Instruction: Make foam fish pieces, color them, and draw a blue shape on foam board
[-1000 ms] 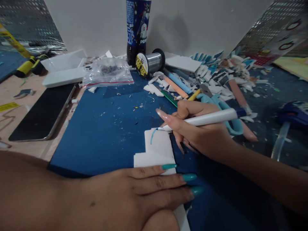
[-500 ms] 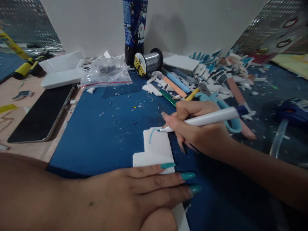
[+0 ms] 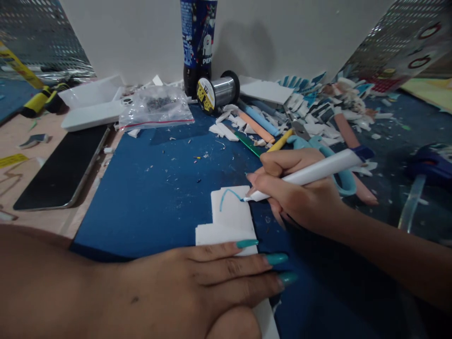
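A white foam board piece [image 3: 231, 214] with a stepped left edge lies on the blue work surface [image 3: 155, 188]. My left hand [image 3: 212, 278] rests flat across its lower part, fingers stretched out to the right, hiding much of the piece. My right hand [image 3: 300, 188] is closed around a white marker pen [image 3: 314, 170] with a dark blue end. Its tip touches the piece near the upper right edge, at the end of a curved blue line [image 3: 229, 191]. Just behind my right hand are the light blue handles of scissors [image 3: 345, 181].
A Pepsi bottle [image 3: 198, 47] and a wire spool [image 3: 218, 92] stand at the back. Scraps [image 3: 314, 110] and craft knives are heaped to the right of them. On the left lie a phone [image 3: 63, 169] and a zip bag [image 3: 155, 108]. A glue gun [image 3: 429, 162] sits far right.
My right hand has moved the marker tip right and slightly down, lengthening the blue line into an arch. The left hand stays in place on the piece.
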A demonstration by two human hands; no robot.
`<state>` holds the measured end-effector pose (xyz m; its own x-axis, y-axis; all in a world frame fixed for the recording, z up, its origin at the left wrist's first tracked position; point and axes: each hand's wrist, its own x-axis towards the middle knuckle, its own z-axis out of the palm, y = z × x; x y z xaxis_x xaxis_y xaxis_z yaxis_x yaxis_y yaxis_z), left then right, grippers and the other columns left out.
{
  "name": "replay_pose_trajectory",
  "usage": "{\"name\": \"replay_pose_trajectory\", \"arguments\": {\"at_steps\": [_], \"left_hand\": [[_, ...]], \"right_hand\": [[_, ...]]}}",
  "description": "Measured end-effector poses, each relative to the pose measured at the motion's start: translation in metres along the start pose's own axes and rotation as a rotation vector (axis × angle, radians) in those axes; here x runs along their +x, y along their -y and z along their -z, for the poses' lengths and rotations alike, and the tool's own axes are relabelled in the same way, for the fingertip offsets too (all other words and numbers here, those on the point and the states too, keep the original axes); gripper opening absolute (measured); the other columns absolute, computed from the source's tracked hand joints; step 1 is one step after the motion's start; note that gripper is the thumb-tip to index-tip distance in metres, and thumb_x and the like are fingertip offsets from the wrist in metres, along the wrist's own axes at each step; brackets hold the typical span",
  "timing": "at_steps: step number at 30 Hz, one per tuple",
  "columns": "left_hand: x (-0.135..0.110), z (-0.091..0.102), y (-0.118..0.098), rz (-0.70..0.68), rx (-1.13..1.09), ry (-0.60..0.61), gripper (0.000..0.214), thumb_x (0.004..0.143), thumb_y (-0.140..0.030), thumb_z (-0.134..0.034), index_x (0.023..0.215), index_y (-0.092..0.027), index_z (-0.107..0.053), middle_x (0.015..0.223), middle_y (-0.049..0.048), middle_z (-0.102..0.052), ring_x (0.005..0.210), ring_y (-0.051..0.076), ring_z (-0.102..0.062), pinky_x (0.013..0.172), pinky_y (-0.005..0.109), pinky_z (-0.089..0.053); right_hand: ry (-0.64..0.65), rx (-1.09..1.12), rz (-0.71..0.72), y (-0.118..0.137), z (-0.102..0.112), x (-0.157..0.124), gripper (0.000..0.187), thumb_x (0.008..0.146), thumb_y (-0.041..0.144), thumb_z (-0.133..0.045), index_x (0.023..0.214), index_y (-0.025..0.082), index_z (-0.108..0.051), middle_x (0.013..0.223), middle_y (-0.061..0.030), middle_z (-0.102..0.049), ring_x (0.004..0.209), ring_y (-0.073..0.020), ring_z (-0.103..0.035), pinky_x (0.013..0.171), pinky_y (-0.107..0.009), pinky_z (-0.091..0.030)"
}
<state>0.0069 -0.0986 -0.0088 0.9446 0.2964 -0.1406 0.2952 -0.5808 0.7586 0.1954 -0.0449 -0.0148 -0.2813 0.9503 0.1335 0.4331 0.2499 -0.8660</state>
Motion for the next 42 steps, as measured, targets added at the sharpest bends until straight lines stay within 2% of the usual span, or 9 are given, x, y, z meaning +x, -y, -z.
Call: {"name": "replay_pose_trajectory", "arguments": {"at_steps": [3, 8, 13, 17, 21, 27, 32, 38, 42], "left_hand": [[0.000, 0.001, 0.000, 0.008, -0.022, -0.011, 0.048, 0.093, -0.025, -0.042, 0.140, -0.024, -0.030, 0.143, -0.0029, -0.035, 0.134, 0.014, -0.031, 0.115, 0.025, -0.019], [0.000, 0.003, -0.001, -0.009, -0.026, 0.007, 0.044, 0.093, -0.023, -0.043, 0.136, -0.024, -0.038, 0.143, -0.0025, -0.034, 0.134, 0.014, -0.030, 0.115, 0.026, -0.017], [0.001, 0.003, -0.002, 0.009, -0.020, 0.021, 0.047, 0.093, -0.024, -0.043, 0.138, -0.021, -0.033, 0.144, -0.0017, -0.033, 0.134, 0.013, -0.029, 0.115, 0.025, -0.017], [-0.001, 0.003, 0.000, -0.023, 0.020, -0.008, 0.041, 0.092, -0.023, -0.045, 0.133, -0.025, -0.043, 0.143, -0.0026, -0.034, 0.134, 0.013, -0.030, 0.115, 0.025, -0.018], [-0.001, 0.002, 0.000, -0.037, 0.091, -0.010, 0.039, 0.093, -0.024, -0.043, 0.132, -0.020, -0.045, 0.144, -0.0024, -0.033, 0.135, 0.011, -0.028, 0.115, 0.022, -0.015], [0.000, 0.003, -0.002, -0.033, 0.135, 0.037, 0.031, 0.092, -0.026, -0.045, 0.120, -0.018, -0.057, 0.144, -0.0023, -0.032, 0.136, 0.012, -0.026, 0.115, 0.023, -0.015], [0.003, 0.002, 0.000, -0.025, 0.111, 0.039, 0.029, 0.092, -0.026, -0.045, 0.117, -0.020, -0.059, 0.143, -0.0029, -0.033, 0.135, 0.014, -0.027, 0.114, 0.025, -0.019], [0.005, 0.006, -0.001, -0.048, 0.090, 0.089, 0.028, 0.090, -0.022, -0.048, 0.115, -0.017, -0.060, 0.143, 0.0004, -0.033, 0.135, 0.015, -0.027, 0.114, 0.026, -0.021], [0.005, 0.005, -0.002, -0.029, 0.116, 0.075, 0.029, 0.091, -0.022, -0.047, 0.118, -0.018, -0.058, 0.143, -0.0014, -0.031, 0.136, 0.014, -0.026, 0.114, 0.025, -0.020]], "right_hand": [[0.012, 0.015, 0.004, 0.000, 0.000, 0.000, 0.049, 0.067, 0.002, -0.056, 0.047, 0.021, -0.015, 0.037, 0.0061, -0.026, 0.035, -0.0066, -0.027, 0.036, -0.025, -0.026], [0.029, 0.022, 0.020, -0.001, 0.000, 0.000, 0.048, 0.066, -0.003, -0.054, 0.045, 0.020, -0.017, 0.038, 0.0069, -0.023, 0.036, -0.0054, -0.026, 0.041, -0.025, -0.029], [0.071, 0.015, 0.057, -0.001, 0.003, 0.002, 0.044, 0.064, -0.001, -0.050, 0.043, 0.020, -0.018, 0.039, 0.0057, -0.022, 0.037, -0.0064, -0.026, 0.040, -0.027, -0.026], [0.092, 0.031, 0.086, -0.002, 0.005, 0.003, 0.041, 0.065, 0.003, -0.049, 0.042, 0.019, -0.019, 0.039, 0.0054, -0.020, 0.037, -0.0063, -0.024, 0.042, -0.027, -0.028], [0.117, 0.019, 0.089, -0.002, 0.005, 0.003, 0.042, 0.067, 0.004, -0.051, 0.043, 0.019, -0.021, 0.037, 0.0057, -0.023, 0.036, -0.0056, -0.026, 0.039, -0.026, -0.026], [-0.001, 0.129, 0.036, -0.002, -0.001, -0.004, 0.044, 0.075, 0.010, -0.059, 0.047, 0.021, -0.026, 0.035, 0.0073, -0.034, 0.030, -0.0057, -0.034, 0.033, -0.024, -0.029], [0.167, 0.143, 0.032, -0.001, -0.005, -0.003, 0.040, 0.074, 0.021, -0.066, 0.050, 0.022, -0.034, 0.041, 0.0059, -0.045, 0.031, -0.0075, -0.042, 0.030, -0.023, -0.030], [0.223, 0.069, 0.093, -0.001, -0.004, 0.001, 0.040, 0.075, 0.020, -0.064, 0.049, 0.021, -0.034, 0.042, 0.0059, -0.044, 0.036, -0.0066, -0.042, 0.035, -0.021, -0.033], [0.237, 0.084, 0.109, -0.003, -0.006, 0.002, 0.041, 0.074, 0.024, -0.065, 0.049, 0.021, -0.033, 0.044, 0.0059, -0.043, 0.040, -0.0073, -0.042, 0.038, -0.022, -0.033]]}}
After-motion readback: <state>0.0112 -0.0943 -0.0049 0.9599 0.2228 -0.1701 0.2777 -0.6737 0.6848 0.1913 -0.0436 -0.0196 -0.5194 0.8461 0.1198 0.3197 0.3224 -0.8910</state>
